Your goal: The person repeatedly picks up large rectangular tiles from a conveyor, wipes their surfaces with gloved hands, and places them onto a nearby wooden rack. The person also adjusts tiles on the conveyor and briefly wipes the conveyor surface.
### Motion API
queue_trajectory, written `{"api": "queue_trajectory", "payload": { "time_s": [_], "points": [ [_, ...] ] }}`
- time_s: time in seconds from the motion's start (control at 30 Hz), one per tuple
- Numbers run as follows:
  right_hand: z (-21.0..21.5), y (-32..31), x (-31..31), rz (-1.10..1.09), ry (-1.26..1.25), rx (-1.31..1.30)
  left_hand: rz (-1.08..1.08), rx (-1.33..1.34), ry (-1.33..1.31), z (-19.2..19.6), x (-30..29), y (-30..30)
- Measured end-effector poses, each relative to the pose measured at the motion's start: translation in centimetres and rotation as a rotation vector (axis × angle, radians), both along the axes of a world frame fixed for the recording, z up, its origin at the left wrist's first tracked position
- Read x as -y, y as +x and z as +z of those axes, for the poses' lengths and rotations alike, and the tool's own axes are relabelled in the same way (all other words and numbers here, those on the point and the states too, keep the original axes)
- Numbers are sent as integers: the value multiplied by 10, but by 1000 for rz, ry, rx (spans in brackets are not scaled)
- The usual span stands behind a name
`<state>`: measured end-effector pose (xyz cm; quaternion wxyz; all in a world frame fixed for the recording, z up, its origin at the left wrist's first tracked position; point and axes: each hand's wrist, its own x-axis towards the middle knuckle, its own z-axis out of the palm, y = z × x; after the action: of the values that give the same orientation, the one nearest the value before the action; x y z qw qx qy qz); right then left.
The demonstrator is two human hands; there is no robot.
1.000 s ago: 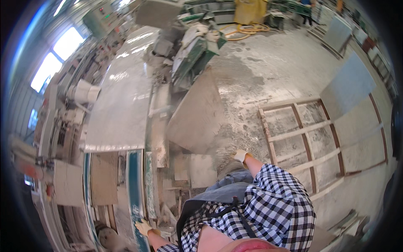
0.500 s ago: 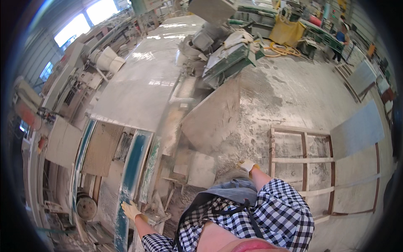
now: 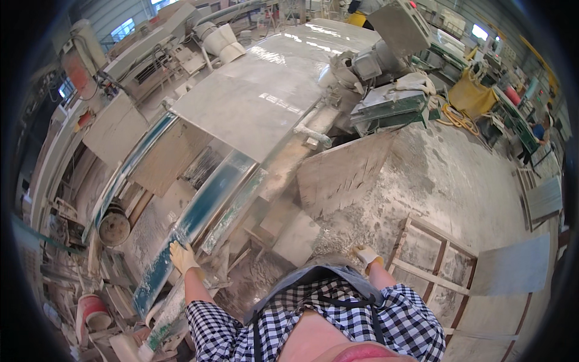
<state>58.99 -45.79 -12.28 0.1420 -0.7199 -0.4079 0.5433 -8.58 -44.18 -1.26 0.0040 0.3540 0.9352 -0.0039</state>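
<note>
My left hand, in a pale work glove, rests on the worn blue rail of a long machine frame. Its fingers lie stretched along the rail's edge. Off to the right of my waist, my right hand, gloved as well, hangs free above the dusty floor with its fingers apart and nothing visible in them. Beyond the blue rail a large, glossy pale slab lies across the frame. A grey apron covers my front between the hands.
A wooden lattice frame lies at the right beside a grey panel. Ahead stand a leaning slab, a motor unit and a green-edged box. A red-and-white bucket is at lower left. Another person stands far right.
My view has turned left, so the slab and machine shift rightward in the picture. My left hand stays on the blue rail; my right hand remains free near my waist.
</note>
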Motion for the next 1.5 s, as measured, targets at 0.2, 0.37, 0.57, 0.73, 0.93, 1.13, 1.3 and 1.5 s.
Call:
{"api": "queue_trajectory", "payload": {
  "time_s": [0.2, 0.37, 0.57, 0.73, 0.93, 1.13, 1.3, 1.5],
  "points": [
    [-12, 3, 2, -20, -4, 33, 14, 35, 4, 9, 2, 8],
    [-30, 5, -3, 14, 34, 25, 18, 36, 32, 13, 4, 11],
    [-13, 1, -1, 16, -11, 57, 17, 34, 80, 9, 6, 10],
    [-6, -2, -2, -66, -20, -7, 15, 33, 77, 9, 7, 10],
    [-35, 9, -7, 47, 21, 97, 16, 36, 96, 6, 8, 8],
    [-42, 8, -9, 42, 64, 145, 15, 33, 125, 0, 10, 3],
    [-8, 1, -4, 63, 50, 140, 10, 32, 102, -2, 9, -3],
    [-8, 3, -3, 28, 56, 19, 21, 48, 35, 5, 8, -2]
  ]
}}
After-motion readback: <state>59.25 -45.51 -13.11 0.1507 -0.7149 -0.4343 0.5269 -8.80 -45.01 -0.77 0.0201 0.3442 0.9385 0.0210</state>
